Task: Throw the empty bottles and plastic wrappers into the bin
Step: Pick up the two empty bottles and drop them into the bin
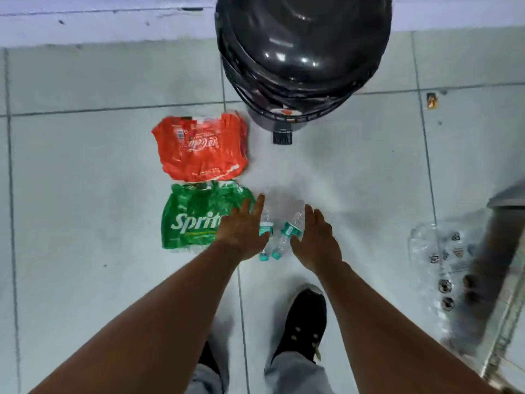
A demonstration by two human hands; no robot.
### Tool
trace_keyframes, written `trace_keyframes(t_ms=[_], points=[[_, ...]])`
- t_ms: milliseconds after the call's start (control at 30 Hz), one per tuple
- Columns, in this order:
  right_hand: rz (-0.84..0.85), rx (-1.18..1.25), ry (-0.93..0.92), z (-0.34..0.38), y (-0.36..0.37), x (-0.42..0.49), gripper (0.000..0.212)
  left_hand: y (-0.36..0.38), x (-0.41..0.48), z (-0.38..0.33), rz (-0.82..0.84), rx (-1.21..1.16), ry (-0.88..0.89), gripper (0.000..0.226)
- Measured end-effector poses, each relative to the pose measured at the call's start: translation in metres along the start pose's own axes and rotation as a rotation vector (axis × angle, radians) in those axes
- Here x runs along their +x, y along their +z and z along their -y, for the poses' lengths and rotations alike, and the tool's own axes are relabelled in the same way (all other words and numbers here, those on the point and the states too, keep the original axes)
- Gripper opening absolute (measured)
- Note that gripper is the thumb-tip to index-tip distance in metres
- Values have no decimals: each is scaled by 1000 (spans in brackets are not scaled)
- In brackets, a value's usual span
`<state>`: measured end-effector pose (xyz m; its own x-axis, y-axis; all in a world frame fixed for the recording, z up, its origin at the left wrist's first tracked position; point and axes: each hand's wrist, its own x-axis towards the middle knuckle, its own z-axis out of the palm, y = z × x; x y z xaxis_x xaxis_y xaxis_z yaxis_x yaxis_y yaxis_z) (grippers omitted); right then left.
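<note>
Reaching down, the left hand (241, 231) and right hand (315, 237) are spread open, holding nothing, beside 2 bottles (279, 236) laid on the floor (85, 180); the bin (302, 61) is shut.

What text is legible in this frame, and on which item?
"Sprite": green wrapper, last letter partly covered by the left hand.
Coca-Cola script, upside down: red wrapper.
Bottle labels, clear wrapper marks, floor scrap: too blurred to read.
</note>
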<state>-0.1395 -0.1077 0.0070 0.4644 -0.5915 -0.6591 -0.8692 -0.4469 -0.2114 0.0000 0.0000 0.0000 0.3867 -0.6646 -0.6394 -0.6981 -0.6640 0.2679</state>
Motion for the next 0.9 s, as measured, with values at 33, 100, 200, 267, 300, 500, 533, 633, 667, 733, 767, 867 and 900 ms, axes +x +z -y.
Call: trace_keyframes(t_ms=[33, 100, 200, 267, 300, 500, 533, 633, 667, 733, 767, 867, 900], points=[[5, 45, 34, -2, 9, 7, 83, 8, 7, -3, 54, -68, -41, 93], [7, 137, 129, -7, 30, 23, 85, 31, 23, -6, 102, -164, -118, 91], [-15, 307, 287, -6, 52, 41, 89, 56, 41, -7, 122, -185, -180, 91], [-48, 352, 334, -9, 63, 55, 91, 68, 56, -8, 101, -107, -192, 92], [-51, 355, 345, -10, 65, 60, 92, 71, 60, -10, 87, -58, -191, 93], [-54, 300, 342, -11, 45, 62, 90, 64, 63, -23, 27, 37, -198, 88], [-51, 275, 333, -9, 33, 56, 90, 56, 57, -26, 40, 2, -216, 88], [-41, 216, 306, -2, -6, 31, 90, 28, 31, -35, 81, -97, -233, 90], [-45, 203, 302, 3, -22, 22, 90, 16, 22, -37, 83, -142, -230, 89], [-69, 190, 295, 15, -52, 4, 89, -12, 2, -38, 60, -226, -222, 85], [-90, 191, 285, 23, -72, -7, 89, -32, -11, -38, 43, -263, -214, 84], [-149, 215, 261, 54, -134, -41, 89, -99, -48, -29, 9, -369, -192, 90], [-164, 230, 259, 61, -150, -49, 89, -117, -58, -25, -3, -422, -187, 91]])
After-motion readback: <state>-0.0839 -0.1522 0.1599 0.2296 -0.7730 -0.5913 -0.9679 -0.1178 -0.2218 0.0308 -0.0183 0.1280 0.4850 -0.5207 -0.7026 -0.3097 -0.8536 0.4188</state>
